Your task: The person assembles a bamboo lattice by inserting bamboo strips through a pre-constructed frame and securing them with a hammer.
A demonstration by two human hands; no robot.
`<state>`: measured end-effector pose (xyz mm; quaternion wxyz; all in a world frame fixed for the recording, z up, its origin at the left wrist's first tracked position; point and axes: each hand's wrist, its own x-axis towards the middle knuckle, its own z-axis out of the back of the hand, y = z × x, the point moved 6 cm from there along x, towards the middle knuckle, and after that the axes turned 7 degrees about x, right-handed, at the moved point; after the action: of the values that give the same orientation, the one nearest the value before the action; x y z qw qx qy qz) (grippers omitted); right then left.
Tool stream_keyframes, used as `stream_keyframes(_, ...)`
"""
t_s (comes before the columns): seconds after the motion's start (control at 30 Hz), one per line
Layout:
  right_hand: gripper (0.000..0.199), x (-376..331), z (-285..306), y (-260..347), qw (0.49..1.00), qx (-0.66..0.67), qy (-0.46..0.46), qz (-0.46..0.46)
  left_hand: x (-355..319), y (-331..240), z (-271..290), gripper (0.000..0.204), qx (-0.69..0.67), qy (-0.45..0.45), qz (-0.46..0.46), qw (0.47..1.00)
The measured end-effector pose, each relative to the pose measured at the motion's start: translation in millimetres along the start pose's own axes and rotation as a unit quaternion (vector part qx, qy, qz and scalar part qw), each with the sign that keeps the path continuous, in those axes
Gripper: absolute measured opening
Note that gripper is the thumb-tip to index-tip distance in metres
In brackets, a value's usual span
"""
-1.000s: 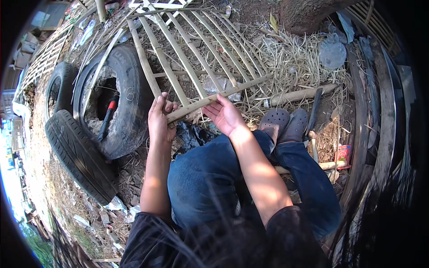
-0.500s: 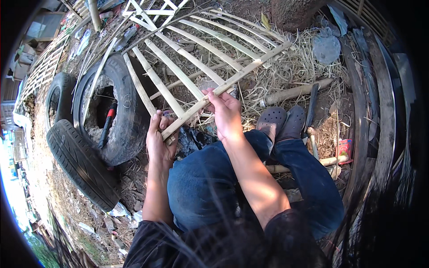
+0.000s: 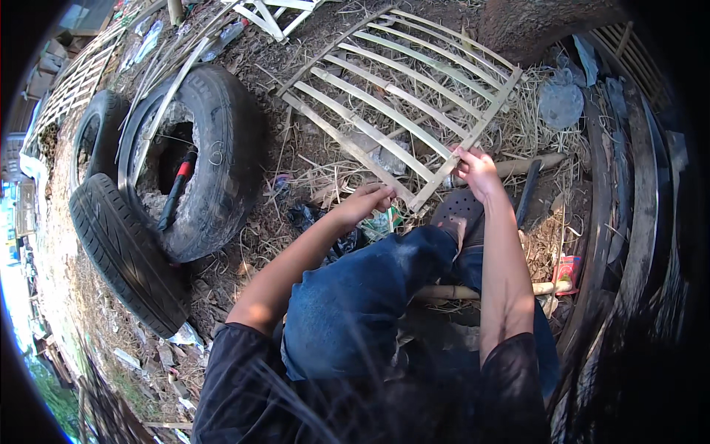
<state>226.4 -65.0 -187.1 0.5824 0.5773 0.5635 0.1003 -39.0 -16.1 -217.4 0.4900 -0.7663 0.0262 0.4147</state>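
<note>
Gripping a bamboo lattice [image 3: 403,96] at its near rail, we have both hands on the frame: our left hand [image 3: 368,200] curls around the lower corner at about seven o'clock of the panel, fingers folded over the slat, and our right hand [image 3: 475,169] is closed on the same rail a little farther along, toward five o'clock of the panel, thumb and fingers pinched around the strip. The lattice lies tilted on the ground ahead of us, spreading from our hands up toward twelve and one o'clock of the view, its long slats running side by side over dry straw [image 3: 532,126]. Our knees in blue jeans [image 3: 355,311] fill the middle, and a dark shoe [image 3: 458,211] sits just under the rail between our hands. At nine o'clock three old tyres [image 3: 214,163] lean together, and a tool with a red and black handle [image 3: 177,189] rests inside the biggest one. A bamboo pole [image 3: 518,166] lies just beyond our right hand, touching the straw. At four o'clock a small red packet [image 3: 566,270] lies on the ground beside another stick [image 3: 473,291] that passes under our legs. A white frame [image 3: 274,11] shows at twelve o'clock, well apart from the lattice.
</note>
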Motion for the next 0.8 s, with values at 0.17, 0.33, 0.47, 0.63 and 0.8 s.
stream_keyframes(0.17,0.03,17,61,-17,0.998,-0.042,-0.033,-0.044,25,18,40,0.045,-0.002,-0.047,0.054,0.997)
stream_keyframes(0.33,0.028,41,83,-25,0.996,-0.053,-0.062,-0.044,41,2,77,0.034,0.194,-0.112,-0.025,0.974)
stream_keyframes(0.47,0.026,49,106,-34,0.993,-0.05,-0.095,-0.05,32,-64,55,0.029,0.505,-0.257,-0.184,0.803)
stream_keyframes(0.63,0.027,55,109,-42,0.99,-0.033,-0.132,-0.043,40,-95,34,0.036,0.606,-0.265,-0.369,0.653)
stream_keyframes(0.8,0.032,25,75,6,0.84,-0.479,-0.232,0.104,63,-89,36,0.036,0.69,-0.154,-0.388,0.591)
